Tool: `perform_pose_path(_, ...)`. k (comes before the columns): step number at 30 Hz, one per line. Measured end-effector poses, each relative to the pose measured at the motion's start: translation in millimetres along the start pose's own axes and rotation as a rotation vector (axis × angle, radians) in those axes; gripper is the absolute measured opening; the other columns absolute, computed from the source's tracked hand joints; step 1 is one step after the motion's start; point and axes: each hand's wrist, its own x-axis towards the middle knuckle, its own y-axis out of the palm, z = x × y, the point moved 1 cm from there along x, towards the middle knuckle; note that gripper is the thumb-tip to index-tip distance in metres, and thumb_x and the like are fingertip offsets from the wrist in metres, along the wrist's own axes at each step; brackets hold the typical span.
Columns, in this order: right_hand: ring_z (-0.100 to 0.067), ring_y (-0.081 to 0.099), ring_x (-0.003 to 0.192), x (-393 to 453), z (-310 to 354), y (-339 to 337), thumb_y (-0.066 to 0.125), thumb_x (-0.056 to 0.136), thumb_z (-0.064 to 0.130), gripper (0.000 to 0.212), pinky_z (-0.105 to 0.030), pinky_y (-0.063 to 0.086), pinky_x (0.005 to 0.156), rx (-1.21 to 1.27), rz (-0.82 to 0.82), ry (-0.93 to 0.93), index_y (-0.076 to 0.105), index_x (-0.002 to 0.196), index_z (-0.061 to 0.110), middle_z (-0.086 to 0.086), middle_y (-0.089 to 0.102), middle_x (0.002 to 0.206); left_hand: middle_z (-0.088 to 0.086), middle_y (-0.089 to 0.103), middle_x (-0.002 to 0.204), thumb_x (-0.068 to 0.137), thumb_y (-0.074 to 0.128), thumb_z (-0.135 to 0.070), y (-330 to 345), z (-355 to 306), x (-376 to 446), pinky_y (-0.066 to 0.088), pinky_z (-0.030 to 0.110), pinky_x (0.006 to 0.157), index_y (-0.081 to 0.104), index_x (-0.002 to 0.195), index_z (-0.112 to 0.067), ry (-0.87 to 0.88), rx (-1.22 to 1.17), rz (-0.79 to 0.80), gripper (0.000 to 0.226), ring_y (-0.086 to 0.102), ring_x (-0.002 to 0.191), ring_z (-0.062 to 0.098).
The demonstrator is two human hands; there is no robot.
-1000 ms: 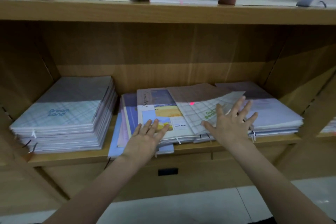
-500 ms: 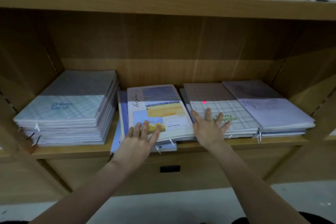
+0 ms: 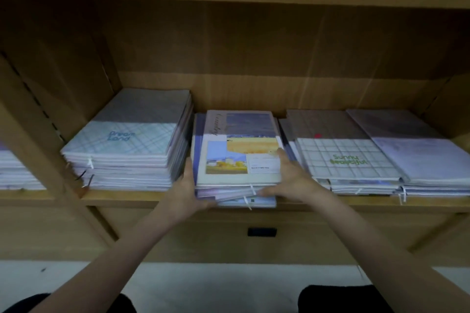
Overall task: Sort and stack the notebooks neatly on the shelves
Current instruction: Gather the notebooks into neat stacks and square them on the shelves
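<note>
Four notebook stacks side by side on the shelf (image 3: pixel 152 197): Dream Land stack (image 3: pixel 132 145) leftmost, middle stack (image 3: pixel 236 150) between hands.

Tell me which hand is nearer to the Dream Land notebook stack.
Left. The left hand grips the middle stack's left edge, right beside the Dream Land stack. The right hand holds that middle stack's far side, farther away.

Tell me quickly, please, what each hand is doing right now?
Left hand: holds the left edge of the middle notebook stack.
Right hand: holds the same stack's right front corner.
</note>
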Motion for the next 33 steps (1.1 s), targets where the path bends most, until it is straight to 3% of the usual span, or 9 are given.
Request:
perform_pose_path(2,-0.034,0.004,0.144,4,-1,2,0.081,0.068,0.042,0.128,-0.047,0.022,0.114,-0.039,-0.008,0.056,-0.019,0.147,0.028,-0.014,0.001,0.157,0.007,0.052,0.134,0.073,0.078,-0.031,-10,-5,8,0.041,0.027,0.091,-0.007,0.148,-0.012,-0.032,0.092,0.067,0.115,0.053,0.118,0.025)
perform_pose_path(4,-0.034,0.011,0.143,7,2,1,0.083,0.066,0.038,0.13,-0.046,0.026,0.113,-0.054,-0.015,0.061,-0.019,0.147,0.029,-0.013,0.011,0.156,0.009,0.051,0.136,0.075,0.076,-0.034,-16,-5,14,0.041,0.028,0.092,-0.012,0.148,-0.012,-0.074,0.178,0.131,0.117,0.052,0.119,0.026)
perform_pose_path(8,-0.032,0.023,0.14,9,9,-3,0.085,0.063,0.036,0.128,-0.04,0.031,0.11,-0.09,-0.041,0.044,-0.008,0.149,0.027,-0.01,0.025,0.153,0.006,0.052,0.135,0.073,0.077,-0.027,-25,4,23,0.043,0.029,0.093,-0.003,0.149,-0.015,-0.037,0.105,0.176,0.112,0.053,0.117,0.023)
perform_pose_path(11,-0.033,0.015,0.141,3,13,2,0.085,0.061,0.039,0.119,-0.042,0.027,0.11,-0.059,-0.091,0.033,0.005,0.149,0.032,-0.013,0.02,0.152,0.012,0.047,0.138,0.082,0.068,-0.02,-31,7,23,0.041,0.027,0.091,-0.021,0.146,-0.009,-0.077,0.116,0.245,0.11,0.052,0.117,0.024)
perform_pose_path(14,-0.029,0.02,0.138,-3,3,3,0.085,0.06,0.044,0.119,-0.039,0.028,0.108,-0.012,-0.093,-0.003,0.006,0.148,0.035,-0.006,0.023,0.15,0.014,0.05,0.135,0.083,0.068,-0.024,-29,1,17,0.042,0.025,0.089,-0.028,0.141,-0.004,-0.097,0.149,0.303,0.114,0.054,0.115,0.024)
perform_pose_path(19,-0.027,0.033,0.134,-9,12,9,0.081,0.07,0.033,0.12,-0.031,0.034,0.102,0.007,-0.002,0.029,-0.009,0.149,0.028,-0.006,0.027,0.151,0.018,0.054,0.128,0.08,0.072,-0.027,-19,-3,17,0.042,0.03,0.088,-0.018,0.145,-0.003,-0.122,0.264,0.16,0.113,0.054,0.114,0.029)
perform_pose_path(24,-0.024,0.045,0.121,-21,23,9,0.077,0.076,0.027,0.105,-0.026,0.039,0.086,-0.048,-0.089,-0.021,0.001,0.15,0.029,-0.005,0.041,0.14,0.016,0.049,0.136,0.083,0.066,-0.013,-32,10,17,0.041,0.029,0.091,-0.011,0.148,-0.009,-0.091,0.2,0.141,0.101,0.05,0.12,0.029)
perform_pose_path(29,-0.027,0.051,0.109,-25,18,30,0.079,0.074,0.025,0.122,-0.031,0.042,0.087,-0.161,-0.053,-0.022,-0.02,0.146,0.036,-0.013,0.022,0.138,0.019,0.051,0.132,0.081,0.072,-0.026,-20,2,2,0.041,0.031,0.091,-0.021,0.144,-0.005,-0.085,0.336,0.165,0.114,0.053,0.116,0.03)
perform_pose_path(33,-0.026,0.05,0.108,-17,14,19,0.079,0.074,0.025,0.115,-0.03,0.043,0.085,-0.182,-0.132,-0.082,-0.008,0.148,0.035,-0.011,0.036,0.13,0.019,0.054,0.127,0.084,0.068,-0.025,-14,2,0,0.043,0.033,0.089,-0.017,0.146,-0.007,-0.051,0.381,0.06,0.106,0.055,0.112,0.031)
